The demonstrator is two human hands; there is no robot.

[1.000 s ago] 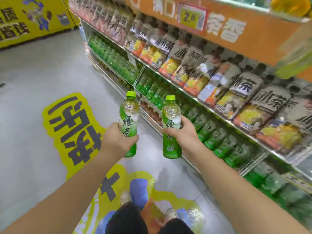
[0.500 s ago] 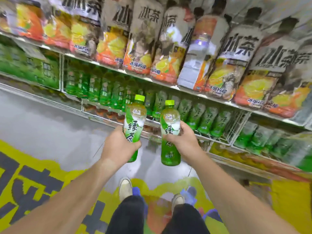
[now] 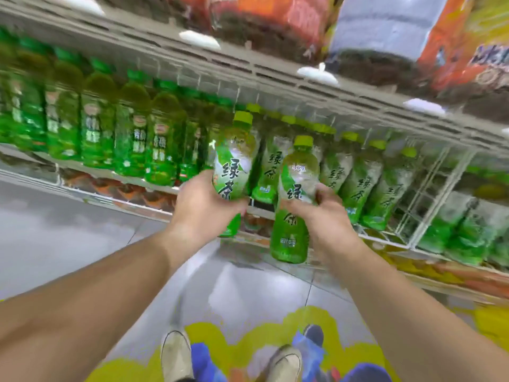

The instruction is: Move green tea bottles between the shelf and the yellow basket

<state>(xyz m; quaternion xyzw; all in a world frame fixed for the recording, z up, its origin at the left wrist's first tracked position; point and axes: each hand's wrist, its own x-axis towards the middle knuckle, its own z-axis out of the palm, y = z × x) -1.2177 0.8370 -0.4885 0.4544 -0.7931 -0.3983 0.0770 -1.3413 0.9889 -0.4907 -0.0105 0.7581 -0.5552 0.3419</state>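
Observation:
My left hand point(image 3: 202, 206) grips a green tea bottle point(image 3: 234, 164) with a lime cap, held upright and tilted slightly right. My right hand point(image 3: 326, 216) grips a second green tea bottle point(image 3: 293, 205), a little lower and nearer to me. Both bottles are right in front of the shelf row of matching green tea bottles point(image 3: 360, 183), close to a gap in that row. The shelf point(image 3: 275, 70) above them has a grey front edge. No yellow basket is in view.
Darker green bottles point(image 3: 96, 130) fill the shelf to the left. Large orange and white bottle packs point(image 3: 385, 28) sit on the shelf above. A white wire divider point(image 3: 429, 194) stands to the right. My shoes point(image 3: 176, 354) stand on a yellow floor sticker.
The view has closed in on the shelf. Both hands have carried their bottles forward and up, to the green tea row.

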